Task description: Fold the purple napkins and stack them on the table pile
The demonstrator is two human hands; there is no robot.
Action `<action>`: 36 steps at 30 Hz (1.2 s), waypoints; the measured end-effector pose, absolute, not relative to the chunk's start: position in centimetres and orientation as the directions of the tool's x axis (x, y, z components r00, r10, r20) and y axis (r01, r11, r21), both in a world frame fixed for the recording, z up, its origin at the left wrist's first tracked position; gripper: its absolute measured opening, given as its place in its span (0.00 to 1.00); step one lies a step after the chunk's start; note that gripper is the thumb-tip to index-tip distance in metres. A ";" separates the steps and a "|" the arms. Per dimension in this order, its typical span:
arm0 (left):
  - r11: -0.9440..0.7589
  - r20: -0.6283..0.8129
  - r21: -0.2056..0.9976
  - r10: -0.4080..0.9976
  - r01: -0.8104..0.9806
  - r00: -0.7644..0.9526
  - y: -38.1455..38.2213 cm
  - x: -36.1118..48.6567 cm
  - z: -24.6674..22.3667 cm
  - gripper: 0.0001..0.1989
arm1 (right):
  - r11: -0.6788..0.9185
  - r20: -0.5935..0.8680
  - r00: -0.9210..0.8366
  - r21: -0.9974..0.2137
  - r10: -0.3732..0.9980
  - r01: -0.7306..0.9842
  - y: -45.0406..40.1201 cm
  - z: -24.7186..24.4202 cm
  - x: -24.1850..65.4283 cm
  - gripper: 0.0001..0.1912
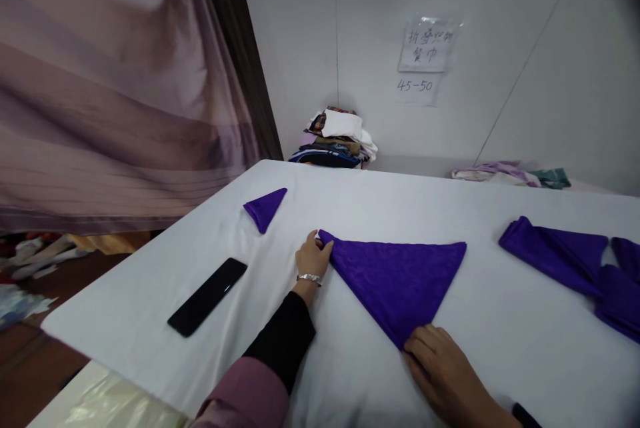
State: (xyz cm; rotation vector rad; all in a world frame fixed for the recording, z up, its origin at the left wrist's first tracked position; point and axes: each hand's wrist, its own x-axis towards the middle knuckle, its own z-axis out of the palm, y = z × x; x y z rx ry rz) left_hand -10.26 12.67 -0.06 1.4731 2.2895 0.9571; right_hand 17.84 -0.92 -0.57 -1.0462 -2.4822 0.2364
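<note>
A purple cloth [400, 281], folded triangular, lies flat on the tabletop [360, 375].

Handwriting on two sheets on pale wall [295, 21]: upper sheet [426, 46] bears "折叠", a third character unclear, "物", with "餐巾" beneath; lower sheet [417, 88] reads "45-50"

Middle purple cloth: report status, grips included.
Left grip at far-left corner, right grip at near corner. Cloth flat, triangular. Phone off to the left, not touching it, out of the way.
</note>
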 end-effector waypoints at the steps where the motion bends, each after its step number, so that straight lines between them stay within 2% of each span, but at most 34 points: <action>1: 0.273 0.129 0.651 0.880 0.708 -0.458 12.7 -10.2 -0.1 0.23 | 0.706 0.327 -0.626 -0.320 0.708 0.631 -0.9 -0.5 17.8 0.09; 8: 0.266 0.117 0.657 0.889 0.705 -0.444 12.3 -10.2 -0.2 0.20 | 0.717 0.348 -0.627 -0.311 0.697 0.624 -1.3 -0.9 18.1 0.09; 16: 0.281 0.122 0.615 0.889 0.737 -0.441 12.4 -10.7 0.0 0.22 | 0.711 0.352 -0.619 -0.289 0.702 0.641 -1.4 -1.4 18.2 0.09; 27: 0.267 0.121 0.656 0.886 0.706 -0.447 13.3 -11.9 -0.6 0.21 | 0.704 0.345 -0.615 -0.294 0.709 0.647 -1.4 -1.0 18.0 0.09; 36: 0.308 0.134 0.499 0.896 0.810 -0.423 14.5 -12.4 -0.4 0.21 | 0.680 0.305 -0.607 -0.331 0.734 0.655 -1.5 -1.1 18.0 0.09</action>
